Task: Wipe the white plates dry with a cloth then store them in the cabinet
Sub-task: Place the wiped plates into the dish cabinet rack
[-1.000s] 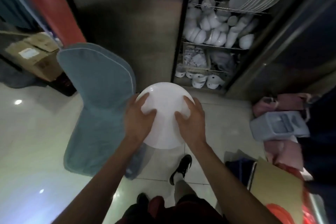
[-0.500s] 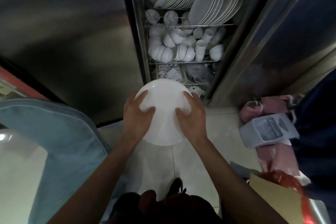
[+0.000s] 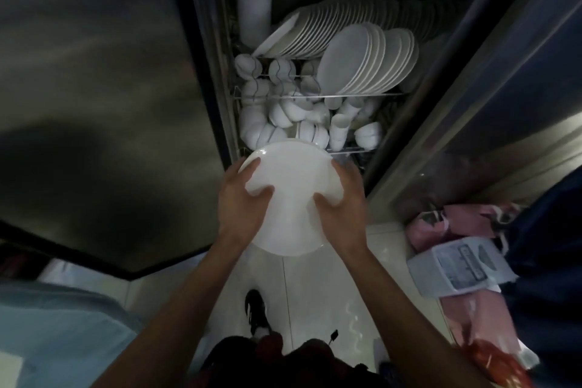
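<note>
The cabinet now looms closer; left hand and right hand grip the plate, so storing seems imminent.

Plate: white, round, plain, held before me in both hands, its face toward me and its top edge tipped toward the cabinet. My left hand grips its left rim, my right hand its right rim, thumbs on the face. Stored plates: white, standing on edge in rows on a wire shelf, leaning. Cabinet: tall, open, dark metal frame, wire shelves, the held plate just in front of its lower shelves. Cloth: blue, at lower left, well apart from the plate.
</note>
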Tool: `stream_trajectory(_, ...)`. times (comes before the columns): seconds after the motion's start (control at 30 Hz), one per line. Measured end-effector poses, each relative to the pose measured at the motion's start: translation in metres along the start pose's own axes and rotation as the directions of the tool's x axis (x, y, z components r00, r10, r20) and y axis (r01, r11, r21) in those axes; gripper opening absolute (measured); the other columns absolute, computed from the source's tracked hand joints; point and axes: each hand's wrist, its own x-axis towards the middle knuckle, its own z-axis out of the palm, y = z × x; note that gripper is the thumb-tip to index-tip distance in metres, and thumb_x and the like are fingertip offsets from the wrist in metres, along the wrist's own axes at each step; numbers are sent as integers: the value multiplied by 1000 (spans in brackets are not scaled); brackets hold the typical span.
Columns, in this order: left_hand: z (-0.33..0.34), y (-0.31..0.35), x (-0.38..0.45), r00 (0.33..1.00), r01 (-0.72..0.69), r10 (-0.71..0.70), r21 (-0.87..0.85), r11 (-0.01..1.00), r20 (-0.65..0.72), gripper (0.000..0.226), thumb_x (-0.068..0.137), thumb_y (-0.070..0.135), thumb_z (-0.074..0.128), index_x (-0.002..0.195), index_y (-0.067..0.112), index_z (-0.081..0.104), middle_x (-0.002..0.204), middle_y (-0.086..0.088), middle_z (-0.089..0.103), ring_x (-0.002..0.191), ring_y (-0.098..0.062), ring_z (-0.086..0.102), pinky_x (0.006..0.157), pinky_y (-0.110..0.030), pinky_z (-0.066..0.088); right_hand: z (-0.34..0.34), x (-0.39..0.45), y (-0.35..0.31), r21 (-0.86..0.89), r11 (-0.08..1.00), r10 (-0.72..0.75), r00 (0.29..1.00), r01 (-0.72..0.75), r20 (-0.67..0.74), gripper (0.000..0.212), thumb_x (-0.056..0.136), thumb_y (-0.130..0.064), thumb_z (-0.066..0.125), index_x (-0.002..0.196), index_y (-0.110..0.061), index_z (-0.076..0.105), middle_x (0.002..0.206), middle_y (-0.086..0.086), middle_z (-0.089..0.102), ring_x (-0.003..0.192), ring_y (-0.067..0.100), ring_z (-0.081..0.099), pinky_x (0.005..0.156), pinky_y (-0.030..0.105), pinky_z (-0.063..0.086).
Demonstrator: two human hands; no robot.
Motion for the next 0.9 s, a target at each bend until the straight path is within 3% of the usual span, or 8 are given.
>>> stream_trajectory(0.13,12,-1,65,999,-30,31,-55,998,15,58,79,14,80,134,21,64,147,-3,49,132,-23,49,113,-41,40,13,53,-16,69,996,65,997,-62,-47,77,79,-9,74,147,-29,44,154,-5,41,139,13,40,115,36,35)
stream_trajectory(0.2,19,2,93,998,-52,55,-67,996,43,59,79,16,80,135,20,64,147,-4,49,133,-24,49,114,-42,40,18,77,-24,103,990,102,992,-94,-70,76,80,-8,74,146,-31,45,144,-8,52,131,9,48,110,29,40)
stream_trajectory(0.3,27,6,133,992,-66,71,-57,996,102,65,74,32,75,136,20,62,149,-3,48,135,-21,47,115,-38,37,26,104,-36,127,987,110,989,-97,-102,73,81,-3,71,145,-31,46,132,-17,55,118,-4,47,95,3,35)
stream_trajectory(0.37,33,7,152,988,-58,64,-41,997,144,68,73,39,75,138,22,61,151,-2,46,136,-20,45,116,-37,37,29,118,-37,119,988,117,987,-104,-112,74,82,-5,71,146,-31,45,135,-16,53,120,-3,45,103,11,36)
stream_trajectory(0.5,53,6,187,987,-50,63,-84,995,150,63,79,24,83,138,23,62,148,0,47,136,-17,46,115,-42,38,31,152,-35,102,982,173,975,-160,-141,77,80,-15,75,149,-30,43,142,-6,55,127,11,51,107,31,43)
stream_trajectory(0.7,84,19,233,990,-37,54,-131,991,129,60,81,23,82,137,28,62,145,7,49,133,-13,47,113,-42,41,24,208,-33,149,972,205,968,-184,-142,73,80,-17,76,146,-30,46,114,-18,59,109,8,54,98,36,49)
stream_trajectory(0.83,106,38,263,995,-3,21,-184,983,100,57,82,18,82,135,26,63,136,10,52,127,-8,49,113,-38,42,16,250,-34,173,978,135,984,-114,-119,73,83,-18,74,148,-32,42,139,-10,56,124,12,52,104,39,47)
stream_trajectory(0.9,119,48,278,995,18,4,-232,973,95,57,83,16,81,136,26,62,136,11,50,129,-6,48,114,-36,41,12,273,-36,194,980,74,991,-52,-109,73,84,-16,72,148,-33,41,143,-15,51,127,7,49,106,34,44)
